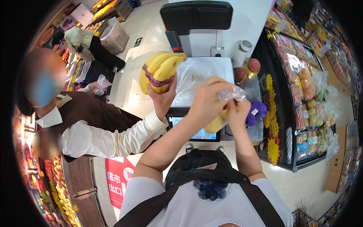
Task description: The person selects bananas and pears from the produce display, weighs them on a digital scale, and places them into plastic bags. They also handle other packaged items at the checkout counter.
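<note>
Both my hands meet at the gathered top of a clear plastic bag (231, 93), in front of the scale. My left hand (208, 98) is bent over the bag's neck, and my right hand (238, 109) pinches it from below. Yellowish produce (214, 124) hangs in the bag under my hands, partly hidden by them, over the lit touchscreen (202, 134). Behind my hands, the scale's plate (195, 66) is covered with clear film. To the left, a co-worker's hand (164, 98) holds up a bunch of bananas (158, 71) bound with purple tape.
A co-worker in a brown apron (93, 113) stands close on the left. Right of the scale are a bottle (242, 52), dragon fruits (241, 75) and a purple cloth-like item (256, 112). A produce display case (300, 85) stands further right. Another person (90, 45) bends over fruit at the back left.
</note>
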Tool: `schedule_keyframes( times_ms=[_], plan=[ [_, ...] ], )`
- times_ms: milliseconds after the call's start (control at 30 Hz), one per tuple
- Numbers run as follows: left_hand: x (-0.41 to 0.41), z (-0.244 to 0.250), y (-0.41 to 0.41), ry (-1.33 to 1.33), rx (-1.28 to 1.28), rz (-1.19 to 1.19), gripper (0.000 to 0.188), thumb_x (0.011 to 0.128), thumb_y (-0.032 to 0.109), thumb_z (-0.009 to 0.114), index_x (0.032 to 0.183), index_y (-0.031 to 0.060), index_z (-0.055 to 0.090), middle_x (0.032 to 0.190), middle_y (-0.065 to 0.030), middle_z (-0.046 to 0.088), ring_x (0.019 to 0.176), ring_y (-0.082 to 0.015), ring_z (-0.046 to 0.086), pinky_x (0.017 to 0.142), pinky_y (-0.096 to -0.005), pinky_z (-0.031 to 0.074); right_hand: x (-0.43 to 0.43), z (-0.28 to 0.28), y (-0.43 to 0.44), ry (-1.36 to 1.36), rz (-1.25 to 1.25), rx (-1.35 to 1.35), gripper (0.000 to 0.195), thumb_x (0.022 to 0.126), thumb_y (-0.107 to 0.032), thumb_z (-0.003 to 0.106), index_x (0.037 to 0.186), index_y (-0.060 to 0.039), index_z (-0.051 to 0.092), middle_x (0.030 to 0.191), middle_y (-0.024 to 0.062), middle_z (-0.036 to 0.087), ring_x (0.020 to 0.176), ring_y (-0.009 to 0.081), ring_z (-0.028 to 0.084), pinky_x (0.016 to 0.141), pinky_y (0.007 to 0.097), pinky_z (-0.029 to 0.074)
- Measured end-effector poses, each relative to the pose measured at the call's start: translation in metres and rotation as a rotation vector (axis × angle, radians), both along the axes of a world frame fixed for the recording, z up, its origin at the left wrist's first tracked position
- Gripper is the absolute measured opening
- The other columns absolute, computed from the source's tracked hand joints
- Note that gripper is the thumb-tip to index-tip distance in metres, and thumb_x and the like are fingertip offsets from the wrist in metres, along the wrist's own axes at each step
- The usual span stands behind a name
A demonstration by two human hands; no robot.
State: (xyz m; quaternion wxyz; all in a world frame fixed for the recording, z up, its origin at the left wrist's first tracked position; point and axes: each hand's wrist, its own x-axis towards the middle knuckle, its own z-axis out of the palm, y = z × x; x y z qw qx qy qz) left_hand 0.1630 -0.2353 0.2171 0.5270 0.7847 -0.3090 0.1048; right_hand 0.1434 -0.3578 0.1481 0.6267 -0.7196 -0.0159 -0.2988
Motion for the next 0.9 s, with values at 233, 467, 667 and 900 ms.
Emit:
schedule_keyframes(
  times_ms=[233, 467, 667, 900],
  plan=[
    [-0.076, -0.028, 0.064, 0.265, -0.245, 0.139, 0.048, 0.082, -0.001, 0.066, 0.126, 0.0011, 0.046, 0.115, -0.0092, 0.050, 0.090, -0.0122, 0.060, 0.073, -0.0240, 0.049, 0.033, 0.009, 0.029, 0.026, 0.147, 0.253, 0.013, 0.082, 0.004, 0.055, 0.088, 0.0030, 0.067, 0.071, 0.0003, 0.062, 0.063, 0.0054, 0.053, 0.055, 0.0217, 0.044],
    [-0.171, -0.132, 0.136, 0.676, -0.033, 0.512, 0.019, 0.085, 0.009, 0.063, 0.102, 0.0000, 0.062, 0.094, -0.0137, 0.063, 0.074, -0.0211, 0.064, 0.065, -0.0295, 0.050, 0.090, -0.007, 0.041, -0.071, 0.237, 0.179, 0.015, 0.089, 0.000, 0.053, 0.095, 0.0042, 0.066, 0.074, 0.0049, 0.063, 0.057, 0.0099, 0.055, 0.053, 0.0238, 0.045],
    [-0.218, -0.176, 0.132, 0.765, 0.008, 0.745, 0.020, 0.085, 0.013, 0.063, 0.100, -0.0006, 0.065, 0.091, -0.0163, 0.065, 0.079, -0.0250, 0.065, 0.071, -0.0324, 0.052, 0.132, -0.017, 0.039, 0.051, 0.366, 0.113, 0.014, 0.090, -0.003, 0.053, 0.093, 0.0032, 0.066, 0.069, 0.0069, 0.063, 0.055, 0.0114, 0.057, 0.051, 0.0236, 0.046],
    [-0.278, -0.198, 0.084, 0.854, 0.077, 0.793, 0.025, 0.085, 0.021, 0.062, 0.101, 0.0010, 0.065, 0.092, -0.0185, 0.066, 0.083, -0.0328, 0.065, 0.075, -0.0377, 0.051, 0.141, -0.022, 0.038, 0.107, 0.434, -0.055, 0.018, 0.090, -0.013, 0.059, 0.082, 0.0008, 0.066, 0.059, 0.0067, 0.061, 0.049, 0.0115, 0.056, 0.049, 0.0246, 0.044]
  ],
)
